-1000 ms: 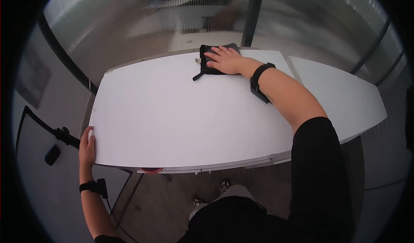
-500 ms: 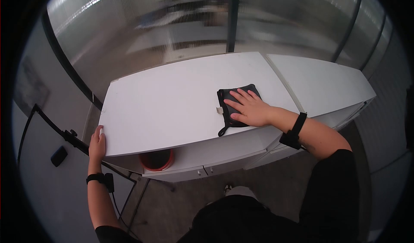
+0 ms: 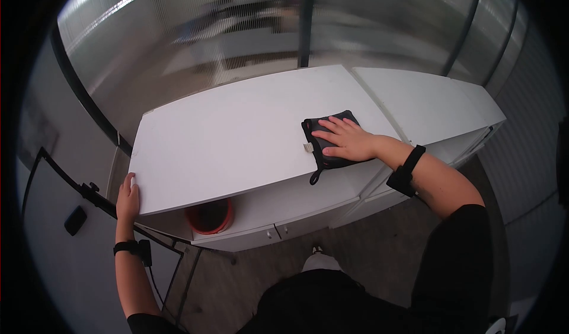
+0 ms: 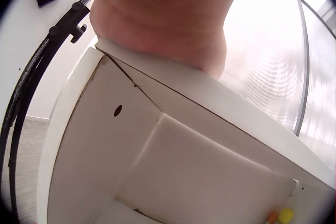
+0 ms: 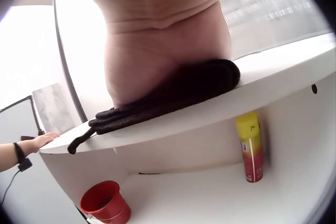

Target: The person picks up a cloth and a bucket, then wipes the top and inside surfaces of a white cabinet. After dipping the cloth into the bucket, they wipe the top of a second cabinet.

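A folded black-and-grey cleaning cloth (image 3: 316, 140) with a hanging loop and a small white tag lies at the front edge of the white cabinet top (image 3: 237, 138). My right hand (image 3: 349, 141) presses flat on it, fingers spread and straight. In the right wrist view the layered cloth (image 5: 173, 100) sits under the heel of that hand, its loop drooping over the edge. My left hand (image 3: 127, 199) rests on the cabinet top's front left corner. From the right, this left hand (image 5: 46, 139) looks flat, its fingers stretched out over the surface.
Inside the open shelf below stand a red bucket (image 5: 105, 203) at the left and a yellow-and-red spray can (image 5: 251, 148) at the right. A second white cabinet (image 3: 427, 106) adjoins on the right. Ribbed translucent panels (image 3: 237, 32) rise behind; a black stand frame (image 3: 83, 192) is at the left.
My right hand has drawn the cloth from the back edge to the front edge, then slightly right. The left hand keeps to its corner. The head view has shifted, showing the shelf and bucket.
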`<state>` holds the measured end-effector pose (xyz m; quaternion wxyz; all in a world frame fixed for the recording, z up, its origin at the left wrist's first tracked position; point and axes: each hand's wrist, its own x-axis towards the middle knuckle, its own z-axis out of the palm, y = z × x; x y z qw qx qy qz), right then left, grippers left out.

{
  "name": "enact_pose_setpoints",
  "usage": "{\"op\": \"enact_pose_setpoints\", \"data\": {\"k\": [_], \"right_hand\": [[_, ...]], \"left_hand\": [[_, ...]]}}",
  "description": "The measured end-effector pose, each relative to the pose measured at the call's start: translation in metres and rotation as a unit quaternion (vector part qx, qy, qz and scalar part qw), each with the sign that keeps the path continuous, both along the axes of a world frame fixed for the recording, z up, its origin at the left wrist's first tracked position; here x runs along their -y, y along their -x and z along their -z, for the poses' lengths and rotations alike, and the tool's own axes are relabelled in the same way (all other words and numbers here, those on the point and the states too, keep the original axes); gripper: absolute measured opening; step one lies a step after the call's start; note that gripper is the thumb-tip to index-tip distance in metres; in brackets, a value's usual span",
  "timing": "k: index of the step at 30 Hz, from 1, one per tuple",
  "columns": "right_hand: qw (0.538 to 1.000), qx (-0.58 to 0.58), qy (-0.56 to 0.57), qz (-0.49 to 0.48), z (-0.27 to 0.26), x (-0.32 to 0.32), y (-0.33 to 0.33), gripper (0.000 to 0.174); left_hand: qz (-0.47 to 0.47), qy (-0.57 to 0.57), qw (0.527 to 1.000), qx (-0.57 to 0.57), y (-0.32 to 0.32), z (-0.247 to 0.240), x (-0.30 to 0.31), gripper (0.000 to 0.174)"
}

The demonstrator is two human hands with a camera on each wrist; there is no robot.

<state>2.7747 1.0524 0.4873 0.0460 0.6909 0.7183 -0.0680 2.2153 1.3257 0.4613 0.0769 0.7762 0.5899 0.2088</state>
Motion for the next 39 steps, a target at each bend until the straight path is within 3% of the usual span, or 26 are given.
{"op": "enact_pose_setpoints", "data": {"k": [6,8,12,13,16,22,25,29,39], "right_hand": [[0.997,-0.011,0.019,0.074,-0.006,-0.064,-0.053,0.065],[0.995,0.001,0.02,0.093,-0.009,-0.099,-0.083,0.065],[0.994,-0.01,0.011,0.106,-0.007,-0.148,-0.13,0.064],[0.992,-0.008,0.005,0.124,-0.007,-0.157,-0.138,0.064],[0.99,-0.005,-0.002,0.143,-0.007,-0.177,-0.159,0.064],[0.991,0.009,-0.006,0.131,0.005,-0.199,-0.187,0.064],[0.991,0.008,-0.011,0.137,0.012,-0.196,-0.182,0.064],[0.989,0.002,-0.003,0.15,0.005,-0.172,-0.174,0.063],[0.986,-0.023,-0.017,0.165,0.015,-0.04,-0.152,0.063]], "left_hand": [[0.022,0.001,0.998,0.06,0.002,0.002,-0.007,0.04],[0.034,0.04,0.989,0.142,0.001,0.005,-0.008,0.038],[0.027,0.048,0.984,0.169,-0.008,-0.001,-0.002,0.036],[-0.014,0.078,0.98,0.18,-0.01,-0.004,0.003,0.037],[-0.007,0.038,0.989,0.144,-0.001,0.005,-0.006,0.04],[-0.023,0.075,0.985,0.153,0.001,0.008,-0.007,0.041],[-0.065,0.122,0.98,0.146,-0.012,-0.008,0.006,0.042],[-0.047,0.084,0.983,0.155,-0.001,0.004,-0.006,0.042],[-0.005,0.046,0.992,0.119,-0.005,0.007,-0.005,0.042]]}}
